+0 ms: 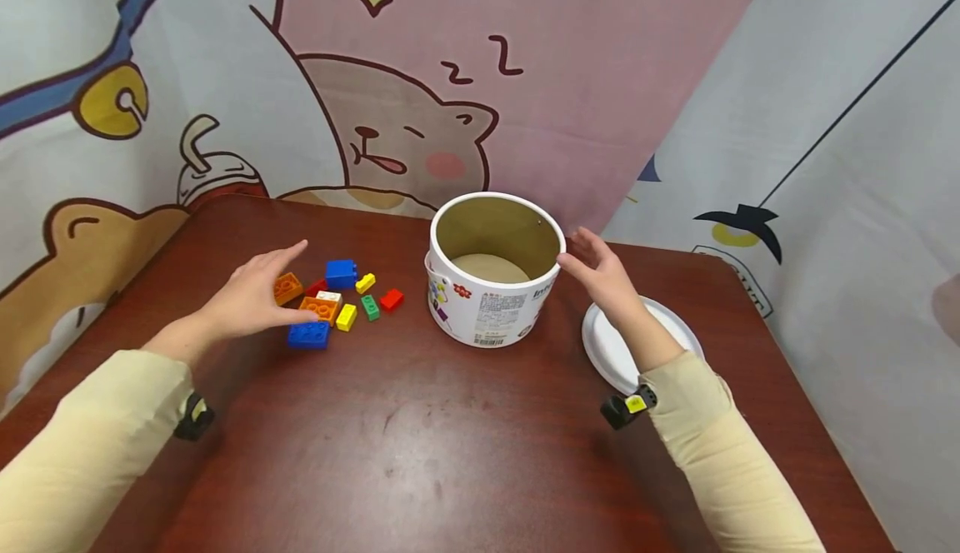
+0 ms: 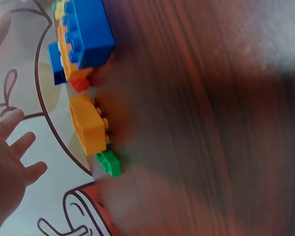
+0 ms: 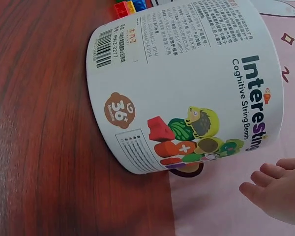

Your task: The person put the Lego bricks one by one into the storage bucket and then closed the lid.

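Note:
A white round bucket point(image 1: 487, 320) with printed sides stands upright at the middle back of the table, and its inside shows bare. To its left lies a loose group of toy building bricks: a blue brick point(image 1: 309, 336), an orange brick point(image 1: 320, 311), a yellow brick point(image 1: 347, 317), a green brick point(image 1: 371, 308), a red brick point(image 1: 392, 300) and others. My left hand point(image 1: 251, 291) hovers at the group's left side, fingers extended and thumb apart, holding nothing. Beside the bucket's right rim is my right hand point(image 1: 603, 278), its fingers loosely spread. The right wrist view shows a gap between the right hand and the bucket point(image 3: 187, 88).
A white round lid or plate point(image 1: 678, 328) lies on the right of the table, partly hidden under my right forearm. The brown table point(image 1: 450, 453) meets a cartoon-printed cloth point(image 1: 585, 78) at its back edge. Dark bands with cameras sit on both wrists.

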The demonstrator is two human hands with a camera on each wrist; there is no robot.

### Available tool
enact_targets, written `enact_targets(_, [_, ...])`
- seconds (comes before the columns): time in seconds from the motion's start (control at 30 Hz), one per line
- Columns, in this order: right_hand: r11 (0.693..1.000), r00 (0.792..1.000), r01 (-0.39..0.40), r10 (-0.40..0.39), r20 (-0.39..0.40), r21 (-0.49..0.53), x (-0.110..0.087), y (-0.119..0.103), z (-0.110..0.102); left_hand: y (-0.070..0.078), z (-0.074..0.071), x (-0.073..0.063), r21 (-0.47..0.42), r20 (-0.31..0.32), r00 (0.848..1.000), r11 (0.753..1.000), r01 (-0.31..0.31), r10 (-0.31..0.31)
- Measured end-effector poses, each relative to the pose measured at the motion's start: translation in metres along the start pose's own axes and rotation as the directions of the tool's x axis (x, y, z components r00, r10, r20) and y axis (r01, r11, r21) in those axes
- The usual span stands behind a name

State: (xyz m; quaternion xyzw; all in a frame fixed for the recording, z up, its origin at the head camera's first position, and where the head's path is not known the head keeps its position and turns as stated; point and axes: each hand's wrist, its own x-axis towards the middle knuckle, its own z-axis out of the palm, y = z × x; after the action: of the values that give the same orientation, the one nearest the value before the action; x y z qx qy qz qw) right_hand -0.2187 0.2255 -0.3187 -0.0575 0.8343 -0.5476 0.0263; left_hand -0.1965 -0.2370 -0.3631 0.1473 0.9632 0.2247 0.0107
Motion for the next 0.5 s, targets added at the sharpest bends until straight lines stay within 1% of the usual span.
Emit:
enact_targets(0.1, [1.0, 1.0, -0.005, 0.006, -0.008, 0.02, 0.003, 0.001, 0.001, -0.007, -0.001, -0.001, -0.02, -0.006, 1.0, 1.0, 0.02, -0.021])
enact_targets(0.3, [1.0, 1.0, 0.011, -0.011, -0.012, 0.002, 0.009, 0.002, 0.006, -0.02, -0.001, -0.002, -0.064, -0.022, 0.999, 0.997, 0.046, -0.047])
enact_targets(0.37, [1.0, 1.0, 0.008, -0.008, -0.016, 0.005, 0.01, 0.003, 0.007, -0.023, 0.001, -0.001, -0.077, -0.021, 0.998, 0.996, 0.053, -0.055])
enact_targets(0.5, [1.0, 1.0, -0.003, 0.003, -0.016, 0.012, 0.011, 0.005, 0.009, -0.029, 0.002, -0.002, -0.11, -0.012, 0.995, 0.99, 0.092, -0.094])
